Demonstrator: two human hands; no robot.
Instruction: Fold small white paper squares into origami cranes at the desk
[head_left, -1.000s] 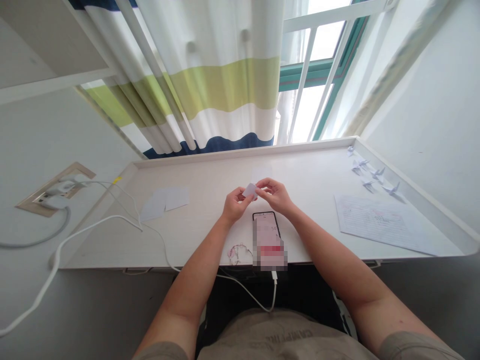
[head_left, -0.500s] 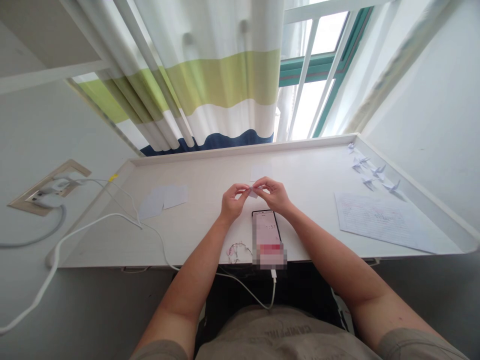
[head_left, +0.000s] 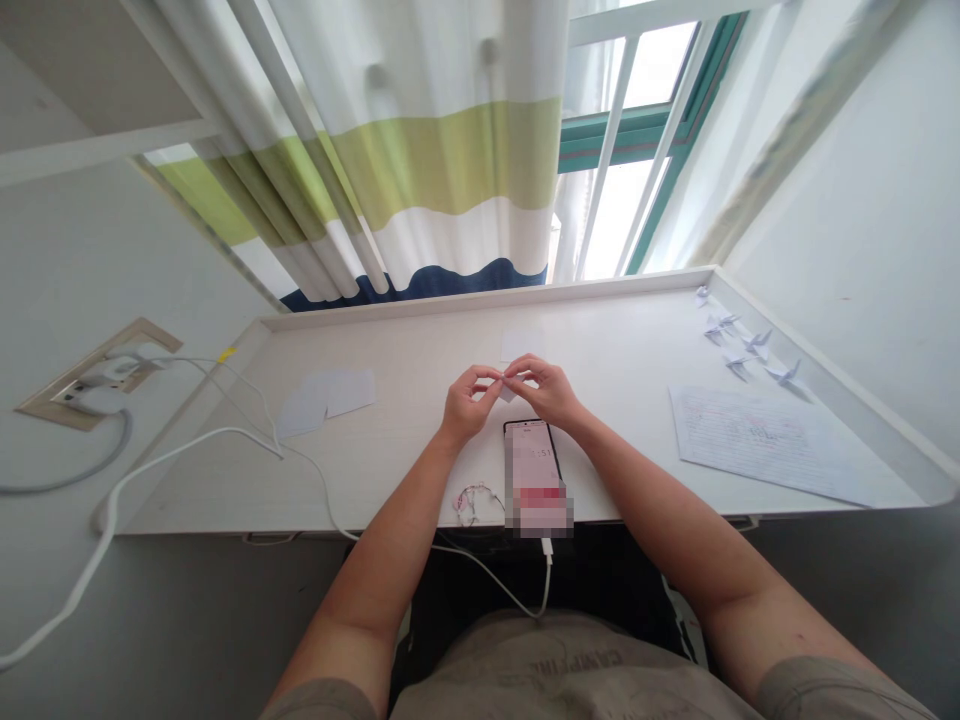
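My left hand (head_left: 466, 403) and my right hand (head_left: 546, 388) meet above the middle of the white desk (head_left: 420, 450). Both pinch a small piece of pale paper (head_left: 508, 391), which is almost hidden between the fingertips. Just below the hands a phone (head_left: 534, 474) lies face up on the desk, plugged into a white cable (head_left: 480, 575). A single small square of paper (head_left: 520, 345) lies flat on the desk beyond my hands.
Two blank paper squares (head_left: 327, 397) lie at the left. Several folded paper cranes (head_left: 739, 345) stand at the far right, near a written sheet (head_left: 765, 442). A small pink trinket (head_left: 471, 502) sits by the phone. Cables (head_left: 150, 455) run to a wall socket (head_left: 90, 385).
The paper showed as a flat flap between my fingers a second ago. My fingertips have since closed together over it, so only a sliver shows. The camera tilted slightly.
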